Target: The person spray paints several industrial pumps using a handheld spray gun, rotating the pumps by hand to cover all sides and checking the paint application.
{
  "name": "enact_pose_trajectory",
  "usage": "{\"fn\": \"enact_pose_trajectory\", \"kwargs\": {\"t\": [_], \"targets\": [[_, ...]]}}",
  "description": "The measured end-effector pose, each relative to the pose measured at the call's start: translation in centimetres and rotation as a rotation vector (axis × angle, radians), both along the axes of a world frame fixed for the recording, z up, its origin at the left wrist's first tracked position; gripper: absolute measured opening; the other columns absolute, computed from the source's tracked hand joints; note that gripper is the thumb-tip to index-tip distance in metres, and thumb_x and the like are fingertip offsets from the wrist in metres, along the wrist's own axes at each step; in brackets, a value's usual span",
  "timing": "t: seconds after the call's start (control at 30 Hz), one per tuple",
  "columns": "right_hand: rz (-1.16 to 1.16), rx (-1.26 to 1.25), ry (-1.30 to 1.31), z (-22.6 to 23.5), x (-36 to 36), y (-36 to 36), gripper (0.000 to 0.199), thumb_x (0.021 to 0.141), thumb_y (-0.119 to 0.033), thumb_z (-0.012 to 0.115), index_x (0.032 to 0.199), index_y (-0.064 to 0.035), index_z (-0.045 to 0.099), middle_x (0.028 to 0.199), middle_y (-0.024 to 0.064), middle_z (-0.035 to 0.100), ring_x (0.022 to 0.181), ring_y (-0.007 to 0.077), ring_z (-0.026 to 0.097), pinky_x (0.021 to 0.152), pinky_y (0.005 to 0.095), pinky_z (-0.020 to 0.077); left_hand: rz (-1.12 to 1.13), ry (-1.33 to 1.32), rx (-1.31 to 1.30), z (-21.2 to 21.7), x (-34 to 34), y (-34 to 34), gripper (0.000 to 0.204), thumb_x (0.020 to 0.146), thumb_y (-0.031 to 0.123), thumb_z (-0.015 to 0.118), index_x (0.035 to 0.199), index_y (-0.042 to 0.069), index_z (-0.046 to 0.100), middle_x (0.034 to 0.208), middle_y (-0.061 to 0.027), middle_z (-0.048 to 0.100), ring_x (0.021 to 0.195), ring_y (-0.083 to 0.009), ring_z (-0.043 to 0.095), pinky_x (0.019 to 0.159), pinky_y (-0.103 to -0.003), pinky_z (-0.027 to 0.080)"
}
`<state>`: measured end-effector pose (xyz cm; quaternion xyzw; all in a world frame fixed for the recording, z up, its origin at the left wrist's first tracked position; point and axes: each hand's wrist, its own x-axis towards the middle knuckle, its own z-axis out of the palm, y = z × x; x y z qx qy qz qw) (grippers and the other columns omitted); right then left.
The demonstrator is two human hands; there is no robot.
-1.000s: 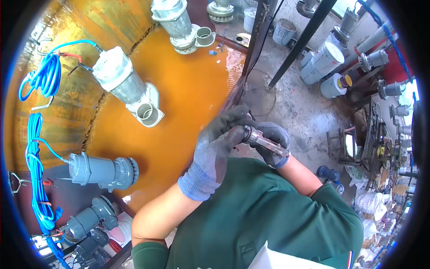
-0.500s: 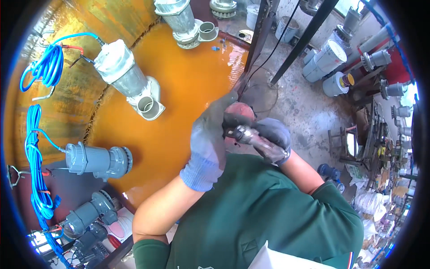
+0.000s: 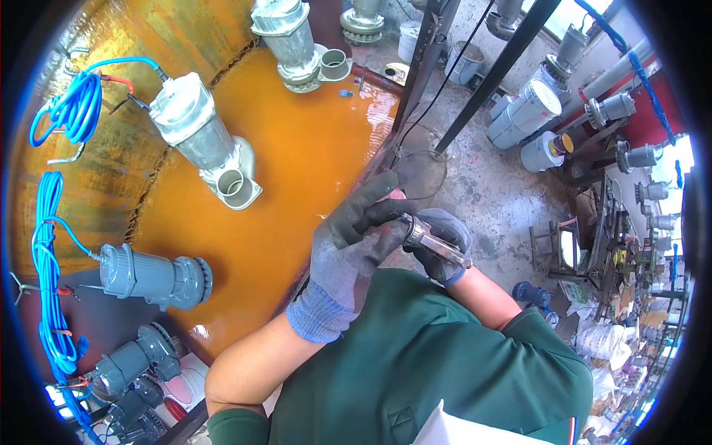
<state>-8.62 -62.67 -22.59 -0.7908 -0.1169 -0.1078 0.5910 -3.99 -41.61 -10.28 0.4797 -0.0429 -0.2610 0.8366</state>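
Note:
My left hand (image 3: 348,245), in a grey work glove, reaches across my chest and its fingers rest on the end of a small metal cylinder (image 3: 430,241). That cylinder is gripped by my right hand (image 3: 445,248), which wears a grey glove too. Both hands are close together at the edge of the orange table (image 3: 297,170). What sits under the left fingertips is hidden.
On the wet orange table lie a silver pump (image 3: 204,137), another silver pump (image 3: 289,37) at the back and a grey pump (image 3: 152,276), with blue cable coils (image 3: 67,107) at the left. Dark steel bars (image 3: 504,63) and white buckets (image 3: 530,111) stand on the concrete floor.
My hands stay together on the metal cylinder. My left fingers have shifted a little along its end, and the view has moved slightly.

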Motion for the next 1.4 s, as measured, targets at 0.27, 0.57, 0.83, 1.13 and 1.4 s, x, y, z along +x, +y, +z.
{"fn": "enact_pose_trajectory", "kwargs": {"t": [0.27,0.57,0.83,1.13,1.4], "targets": [[0.098,-0.194,-0.336,2.5,2.5,0.8,0.025,0.089,-0.014,0.076,0.107,0.0017,0.074,0.101,0.0194,0.074,0.089,0.0368,0.074,0.078,0.0436,0.0592,0.038,-0.044,-0.145,-0.1,0.7,1.2,0.039,0.103,0.005,0.061,0.141,-0.003,0.058,0.125,-0.0144,0.069,0.112,-0.0193,0.066,0.102,-0.033,0.053],[0.225,-0.365,-0.577,5.8,4.1,1.9,0.036,0.079,-0.02,0.084,0.106,0.0006,0.072,0.099,0.017,0.073,0.081,0.0347,0.073,0.072,0.0414,0.0579,0.067,0.035,-0.148,-2.3,2.5,2.8,0.026,0.109,0.015,0.056,0.128,-0.001,0.064,0.096,-0.0062,0.068,0.085,-0.0148,0.066,0.081,-0.03,0.057],[0.141,-0.425,-0.263,0.5,1.8,4.0,0.041,0.087,-0.02,0.076,0.122,-0.0013,0.064,0.109,0.0182,0.072,0.09,0.0363,0.072,0.077,0.0432,0.0572,0.346,-0.544,0.791,-16.7,8.5,9.9,0.053,0.098,0.025,0.071,0.142,0.0,0.055,0.105,-0.0119,0.066,0.091,-0.02,0.063,0.083,-0.036,0.052],[-0.098,-0.399,0.337,-2.0,2.1,5.8,0.023,0.093,-0.025,0.072,0.103,-0.0062,0.063,0.094,0.0224,0.068,0.092,0.0429,0.068,0.077,0.0492,0.0513,0.207,-1.267,1.78,-17.4,10.5,20.6,0.074,0.082,0.035,0.079,0.144,0.005,0.053,0.139,-0.0204,0.059,0.133,-0.0381,0.052,0.113,-0.057,0.035],[-0.071,-0.133,0.352,-6.4,5.0,9.9,0.032,0.095,-0.037,0.071,0.106,-0.0077,0.064,0.095,0.0217,0.07,0.095,0.0432,0.068,0.08,0.0516,0.0517,0.192,-1.199,1.804,-16.0,10.9,24.9,0.063,0.083,0.028,0.078,0.138,0.002,0.059,0.127,-0.0245,0.063,0.121,-0.0426,0.058,0.104,-0.054,0.045]]}}
